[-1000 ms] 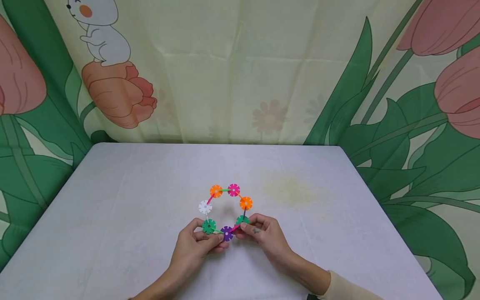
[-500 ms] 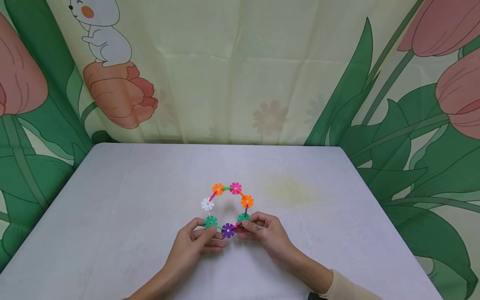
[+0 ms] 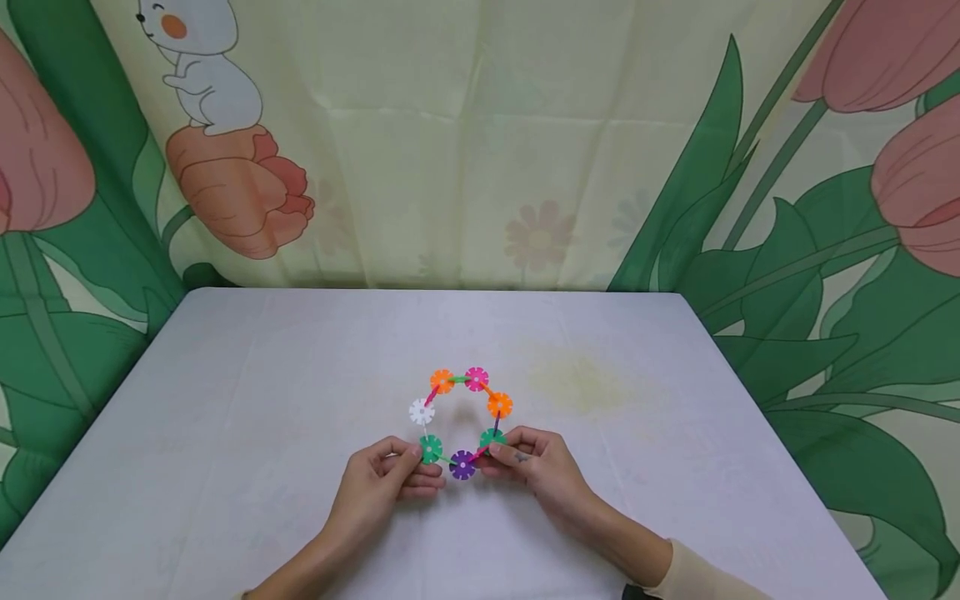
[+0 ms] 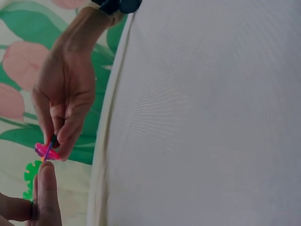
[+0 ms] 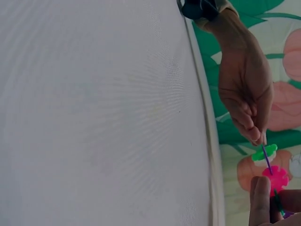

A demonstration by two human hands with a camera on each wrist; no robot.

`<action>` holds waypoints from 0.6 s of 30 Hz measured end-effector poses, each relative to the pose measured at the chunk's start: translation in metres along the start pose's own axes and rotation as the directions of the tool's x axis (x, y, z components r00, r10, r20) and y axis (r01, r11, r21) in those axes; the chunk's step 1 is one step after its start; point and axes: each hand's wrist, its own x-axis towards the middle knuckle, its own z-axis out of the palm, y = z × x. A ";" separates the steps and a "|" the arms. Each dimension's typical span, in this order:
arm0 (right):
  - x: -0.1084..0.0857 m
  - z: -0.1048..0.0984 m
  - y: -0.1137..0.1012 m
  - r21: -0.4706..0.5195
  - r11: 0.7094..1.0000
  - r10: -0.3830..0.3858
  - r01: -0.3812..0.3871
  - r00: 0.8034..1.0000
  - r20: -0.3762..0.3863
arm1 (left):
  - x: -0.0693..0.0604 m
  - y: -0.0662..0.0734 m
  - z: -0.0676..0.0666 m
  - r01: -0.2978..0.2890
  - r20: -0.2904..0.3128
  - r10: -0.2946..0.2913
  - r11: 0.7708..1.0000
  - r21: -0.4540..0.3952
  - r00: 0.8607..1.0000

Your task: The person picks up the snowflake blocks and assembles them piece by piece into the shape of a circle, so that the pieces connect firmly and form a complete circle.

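Note:
A ring of notched plastic snowflake discs (image 3: 462,465) is held above the table in the head view. Face-on discs in orange, pink, white, green and purple alternate with edge-on linking discs. My left hand (image 3: 378,483) pinches the green disc (image 3: 431,449) at the ring's lower left between thumb and fingers. On the lower right, my right hand (image 3: 543,471) grips another green disc (image 3: 492,439) and the pink link beside it, its thumb on top. Both wrist views show the ring edge-on, with a pink disc (image 5: 275,179) near the right fingers; much of it is hidden there.
A white-covered table (image 3: 262,400) lies beneath the hands, with a pale yellowish stain (image 3: 581,382) to the right of the ring. Behind it hangs a curtain (image 3: 450,167) printed with tulips and a white animal. A sleeve (image 3: 701,571) covers the right forearm.
The ring has shifted slightly right. My left thumb has moved from beside the purple disc up to the left green disc's edge. The right hand keeps its grip.

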 end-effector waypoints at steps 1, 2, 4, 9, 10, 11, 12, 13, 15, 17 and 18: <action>0.001 -0.001 0.000 -0.005 1.000 0.003 -0.003 1.000 0.004 | 0.001 0.000 0.000 0.006 0.004 -0.006 1.000 0.004 1.000; 0.002 -0.002 0.000 -0.016 1.000 0.006 -0.006 1.000 0.009 | 0.001 0.000 -0.001 0.009 0.009 -0.009 1.000 0.011 1.000; 0.006 -0.006 0.000 -0.060 0.998 0.010 -0.009 1.000 0.024 | 0.004 0.000 -0.003 0.016 0.021 -0.016 0.999 0.029 1.000; 0.017 -0.017 -0.003 -0.208 0.978 0.015 -0.002 0.998 0.058 | 0.014 0.003 -0.011 0.028 0.060 -0.037 0.989 0.146 0.998; 0.020 -0.019 -0.003 -0.230 0.973 0.021 -0.006 0.998 0.061 | 0.016 0.004 -0.012 0.030 0.065 -0.042 0.982 0.185 0.997; 0.022 -0.021 -0.003 -0.248 0.969 0.028 -0.011 0.998 0.063 | 0.019 0.006 -0.014 0.030 0.068 -0.047 0.973 0.229 0.997; 0.024 -0.022 -0.004 -0.266 0.964 0.036 -0.018 0.997 0.062 | 0.021 0.007 -0.015 0.030 0.072 -0.052 0.961 0.273 0.996; 0.026 -0.024 -0.004 -0.285 0.958 0.041 -0.021 0.997 0.064 | 0.024 0.008 -0.016 0.025 0.078 -0.053 0.949 0.316 0.996; 0.029 -0.026 -0.004 -0.341 0.940 0.045 -0.022 0.997 0.062 | 0.029 0.011 -0.017 0.021 0.081 -0.057 0.921 0.389 0.995; 0.031 -0.028 -0.003 -0.402 0.915 0.044 -0.018 0.997 0.056 | 0.034 0.011 -0.017 0.015 0.088 -0.060 0.894 0.447 0.994; 0.032 -0.029 -0.002 -0.426 0.905 0.039 -0.011 0.998 0.057 | 0.036 0.011 -0.016 0.012 0.090 -0.061 0.884 0.468 0.994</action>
